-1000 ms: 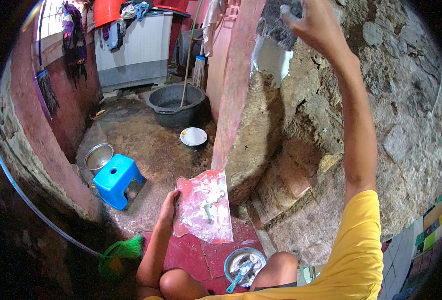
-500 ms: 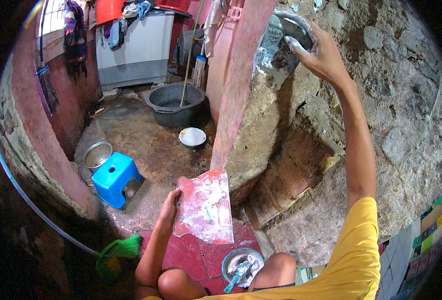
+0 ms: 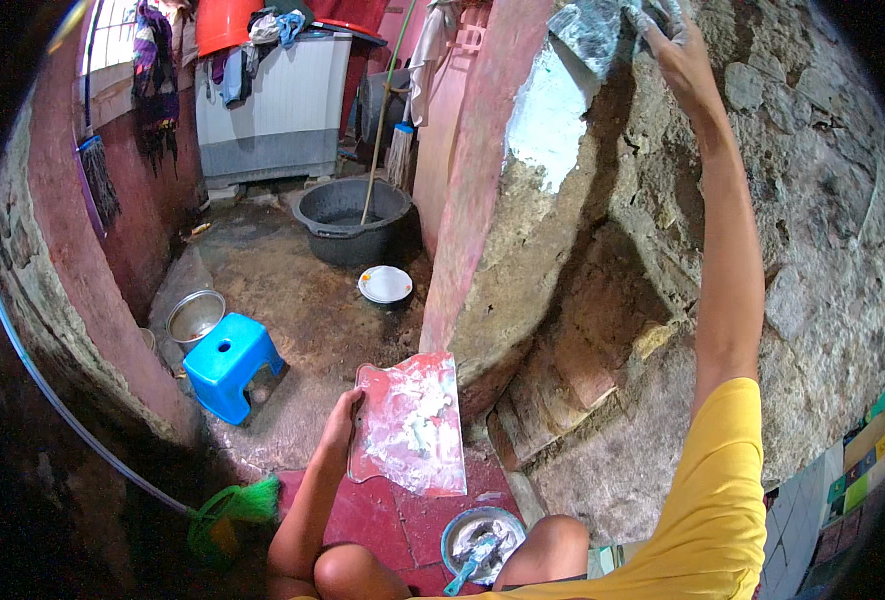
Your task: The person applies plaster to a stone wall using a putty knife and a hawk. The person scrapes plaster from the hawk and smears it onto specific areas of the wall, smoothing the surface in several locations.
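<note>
We're at the wall (image 3: 508, 250), prob. smoothing white paste (image 3: 548, 118)!
Our R hand (image 3: 675, 48) is clamped on the scraper (image 3: 585, 38) up top; L hand (image 3: 342, 413) grips the smeared board (image 3: 408, 425), low ctr. Next move prob. calls for flat, even pressure.

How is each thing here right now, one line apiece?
Left hand: gripping red board
Red board: smeared with white paste
Right hand: raised at wall, grip unclear
White wall patch: spread unevenly
Paste bowl: open, part filled
Blue-handled putty knife: resting in bowl
Blue stool: upright
Grey tub: upright, stick inside
White plate: orange-spotted
</note>
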{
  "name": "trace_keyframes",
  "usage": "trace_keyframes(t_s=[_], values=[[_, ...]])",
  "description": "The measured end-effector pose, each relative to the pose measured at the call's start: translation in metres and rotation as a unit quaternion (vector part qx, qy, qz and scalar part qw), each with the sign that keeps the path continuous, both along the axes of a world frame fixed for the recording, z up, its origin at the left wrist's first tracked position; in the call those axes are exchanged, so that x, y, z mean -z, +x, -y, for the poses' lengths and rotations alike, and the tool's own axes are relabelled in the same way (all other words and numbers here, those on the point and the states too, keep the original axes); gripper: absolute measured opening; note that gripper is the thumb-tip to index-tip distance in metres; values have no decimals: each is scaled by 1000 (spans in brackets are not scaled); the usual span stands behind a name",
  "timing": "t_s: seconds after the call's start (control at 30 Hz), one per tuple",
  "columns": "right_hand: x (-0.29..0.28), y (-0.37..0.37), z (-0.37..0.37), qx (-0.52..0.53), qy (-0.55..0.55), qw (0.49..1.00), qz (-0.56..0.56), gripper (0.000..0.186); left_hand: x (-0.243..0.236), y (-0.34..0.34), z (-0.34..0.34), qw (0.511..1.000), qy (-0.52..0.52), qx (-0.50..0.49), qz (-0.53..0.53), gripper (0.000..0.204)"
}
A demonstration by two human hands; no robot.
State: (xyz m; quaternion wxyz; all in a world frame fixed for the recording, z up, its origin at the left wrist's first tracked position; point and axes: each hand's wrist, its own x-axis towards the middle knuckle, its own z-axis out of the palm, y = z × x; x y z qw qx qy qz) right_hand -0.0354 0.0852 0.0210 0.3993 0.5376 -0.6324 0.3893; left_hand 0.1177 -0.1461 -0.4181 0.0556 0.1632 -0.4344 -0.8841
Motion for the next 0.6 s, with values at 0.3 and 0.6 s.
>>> trace_keyframes(t_s=[0.3, 0.6], values=[[26, 66, 67, 342, 267, 866, -250, 18, 11, 3, 6, 1000, -10, -8, -4, 30], [24, 25, 96, 305, 286, 856, -306, 12, 0, 3, 2, 1000, -10, 3, -11, 30]])
